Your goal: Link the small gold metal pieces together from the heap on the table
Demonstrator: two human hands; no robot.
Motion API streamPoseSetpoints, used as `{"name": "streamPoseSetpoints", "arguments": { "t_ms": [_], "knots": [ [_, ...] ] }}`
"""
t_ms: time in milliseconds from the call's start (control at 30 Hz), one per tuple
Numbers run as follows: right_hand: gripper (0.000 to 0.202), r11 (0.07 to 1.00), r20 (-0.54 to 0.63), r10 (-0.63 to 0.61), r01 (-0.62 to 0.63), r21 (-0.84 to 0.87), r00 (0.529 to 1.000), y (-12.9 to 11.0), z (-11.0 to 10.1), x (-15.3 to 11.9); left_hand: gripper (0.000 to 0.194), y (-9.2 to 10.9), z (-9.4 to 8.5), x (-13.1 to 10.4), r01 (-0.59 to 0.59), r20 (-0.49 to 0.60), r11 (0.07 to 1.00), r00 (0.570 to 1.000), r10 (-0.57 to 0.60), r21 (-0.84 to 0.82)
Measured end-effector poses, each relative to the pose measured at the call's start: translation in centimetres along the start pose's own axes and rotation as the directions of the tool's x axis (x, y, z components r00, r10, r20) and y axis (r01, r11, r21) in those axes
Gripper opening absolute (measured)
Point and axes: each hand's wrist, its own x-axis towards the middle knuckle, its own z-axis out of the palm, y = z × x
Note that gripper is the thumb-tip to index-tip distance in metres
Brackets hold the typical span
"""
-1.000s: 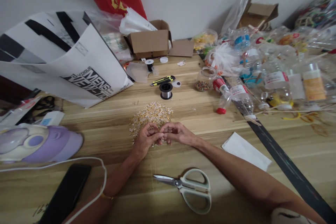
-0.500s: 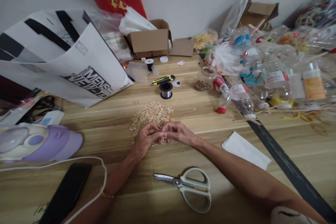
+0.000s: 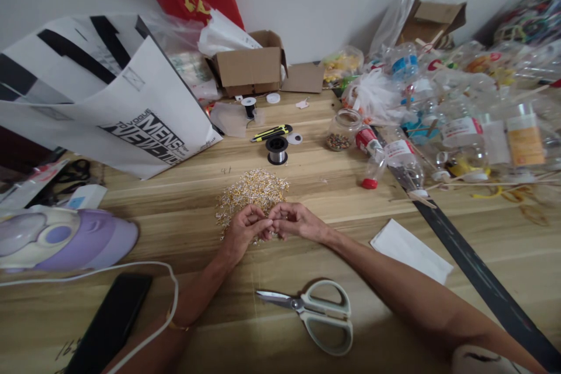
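A loose pile of small gold and silver beads (image 3: pixel 252 191) lies in the middle of the wooden table (image 3: pixel 333 187). My left hand (image 3: pixel 243 232) and my right hand (image 3: pixel 295 221) meet fingertip to fingertip at the near edge of the pile. The fingers of both are pinched together on something very small from the pile; what exactly sits between them is too small to make out. Both forearms rest on the table.
White-handled scissors (image 3: pixel 315 311) lie near my arms. A black phone (image 3: pixel 109 327), white cable and purple device (image 3: pixel 61 239) sit left. A wire spool (image 3: pixel 277 150), utility knife (image 3: pixel 270 132), bead jar (image 3: pixel 342 131), white paper (image 3: pixel 409 251), paper bag (image 3: pixel 131 105), cardboard box (image 3: pixel 249 67) and several plastic bottles (image 3: pixel 438 123) fill the back and right.
Almost nothing differs; my fingertips shift slightly against each other at the edge of the bead pile, and the view drifts a little.
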Motion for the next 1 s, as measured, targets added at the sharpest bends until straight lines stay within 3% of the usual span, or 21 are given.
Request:
{"name": "streamPoseSetpoints", "arguments": {
  "t_ms": [167, 600, 800, 1000],
  "knots": [
    [0.028, 1.000, 0.056, 0.008, -0.009, 0.013, 0.998, -0.20, 0.04, -0.04, 0.033, 0.06, 0.10, -0.11, -0.007, 0.000, 1.000, 1.000, 0.007, 0.017],
    [0.033, 0.998, 0.029, 0.029, -0.028, -0.054, 0.999, -0.39, 0.38, -0.10, 0.032, 0.09, 0.42, -0.28, -0.022, -0.029, 0.996, 0.999, 0.024, 0.089],
    [0.027, 0.968, 0.017, -0.084, 0.086, -0.234, 0.996, 0.17, 0.47, -0.21, 0.028, -0.05, 0.35, -0.34, 0.009, -0.049, 0.998, 0.999, -0.006, 0.061],
    [0.013, 0.863, 0.065, -0.202, 0.209, -0.461, 0.977, 0.16, 1.01, -0.34, 0.035, -0.12, 0.37, -0.49, 0.036, -0.013, 0.999, 0.999, -0.035, 0.022]
  ]
}}
